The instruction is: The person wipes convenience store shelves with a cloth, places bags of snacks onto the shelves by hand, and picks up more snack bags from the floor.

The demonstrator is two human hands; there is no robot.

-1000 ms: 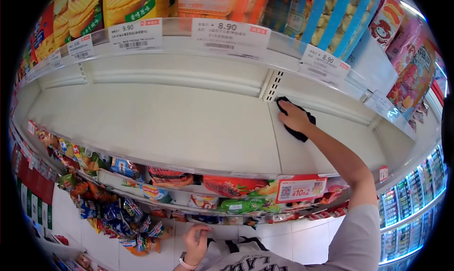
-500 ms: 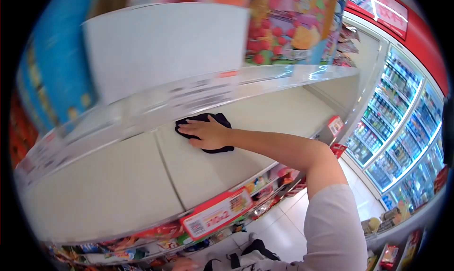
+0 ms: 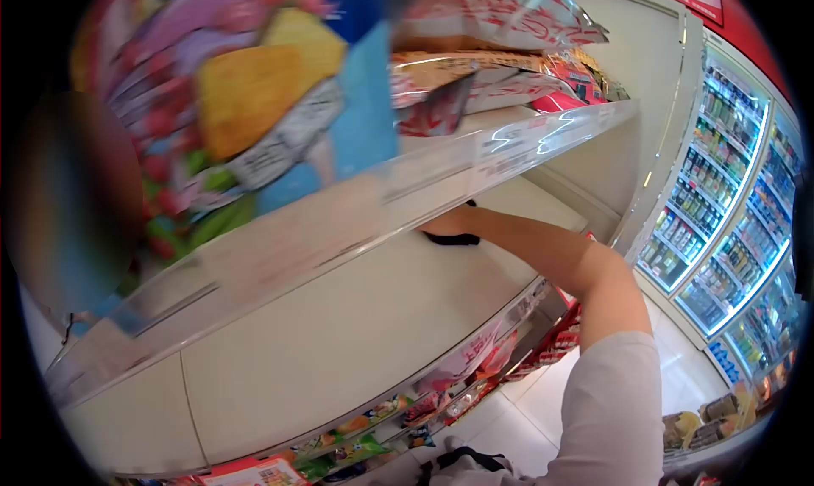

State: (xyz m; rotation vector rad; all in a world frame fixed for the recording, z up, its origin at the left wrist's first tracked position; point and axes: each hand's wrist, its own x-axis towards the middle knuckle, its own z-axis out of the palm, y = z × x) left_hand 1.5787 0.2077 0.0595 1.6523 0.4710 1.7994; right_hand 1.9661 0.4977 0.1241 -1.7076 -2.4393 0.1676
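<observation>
My right hand is pressed down on a black cloth on the white shelf board. Its fingers and part of the cloth are hidden behind the clear price strip of the shelf above. The bare forearm reaches in from the right, out of a light grey sleeve. My left hand is out of view.
Snack bags fill the upper shelf, and a large colourful pack is close at the left. A side panel closes the shelf's right end. Below are more snacks. Lit drink fridges stand at the right.
My right hand and the cloth have slid along the board to the right, partly behind the price strip. The view has shifted right and nearer. My left hand has left the bottom edge.
</observation>
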